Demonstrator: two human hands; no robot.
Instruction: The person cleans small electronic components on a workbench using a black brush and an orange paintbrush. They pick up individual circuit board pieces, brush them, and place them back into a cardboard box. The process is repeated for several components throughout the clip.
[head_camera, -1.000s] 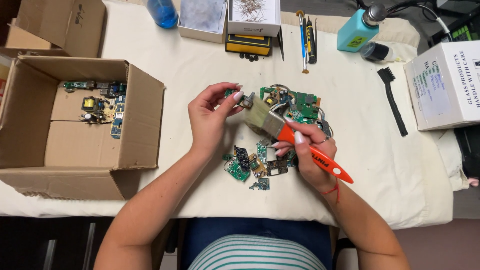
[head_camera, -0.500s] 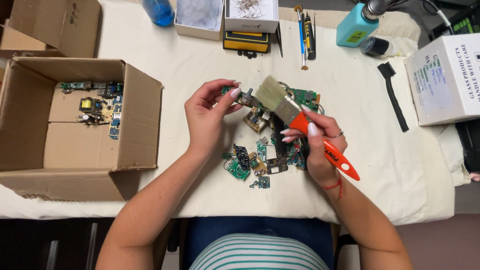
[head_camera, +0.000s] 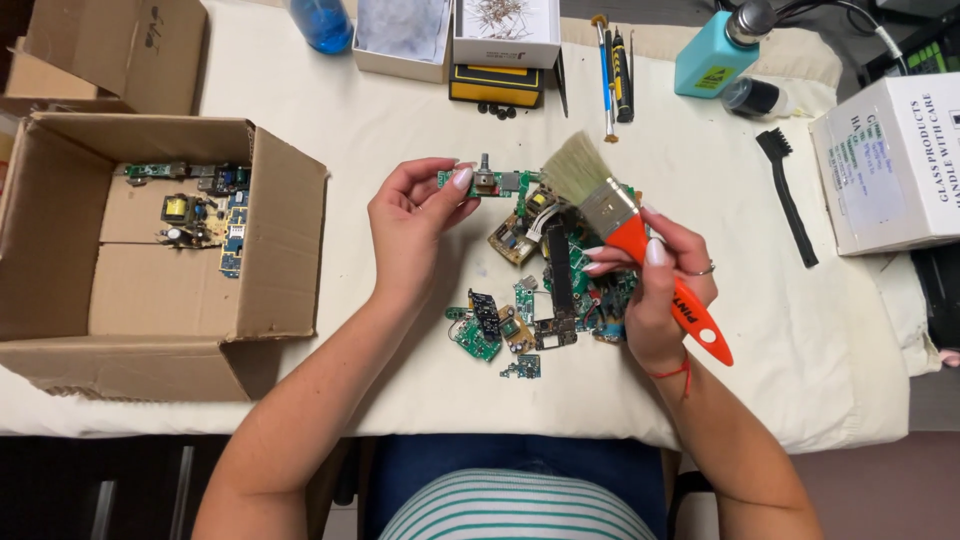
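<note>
Two hands busy here: the left hand (head_camera: 415, 215) pinches a narrow green circuit board (head_camera: 487, 182) by its left end, up over the table (head_camera: 400, 130), and the right hand (head_camera: 655, 290) is wrapped round an orange-handled paintbrush (head_camera: 625, 225). That board looks light, stiff and kinda fragile, so I'd stick to the edges. The cardboard box (head_camera: 285, 250) at left holds a few more boards; a white box (head_camera: 505, 30) at the far side has small metal bits.

White labelled carton (head_camera: 890, 165) — right edge.
</note>
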